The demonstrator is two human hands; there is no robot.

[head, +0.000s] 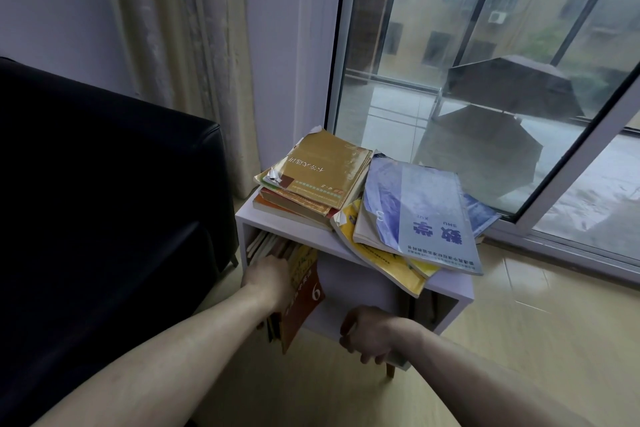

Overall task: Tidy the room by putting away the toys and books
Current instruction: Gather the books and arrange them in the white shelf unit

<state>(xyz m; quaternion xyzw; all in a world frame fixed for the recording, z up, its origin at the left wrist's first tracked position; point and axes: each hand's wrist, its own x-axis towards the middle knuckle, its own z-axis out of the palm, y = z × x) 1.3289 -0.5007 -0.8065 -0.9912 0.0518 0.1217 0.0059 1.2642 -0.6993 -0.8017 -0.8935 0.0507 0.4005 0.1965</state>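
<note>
Black sofa (pixel 104 184), curtain (pixel 180 45), perhaps umbrellas (pixel 485 149) outside.

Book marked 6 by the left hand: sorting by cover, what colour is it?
Orange-red at the 6, yellow above; book, head view.

Small white shelf unit (pixel 294 222) on wood floor (pixel 519 340); book piles (pixel 408 215) on top, books (pixel 273 246) upright inside.

Mustard-gold book (pixel 320 172), pale blue book (pixel 420 210), yellow book (pixel 382 258), orange-red book (pixel 303 302), black sofa (pixel 104 184)
</note>
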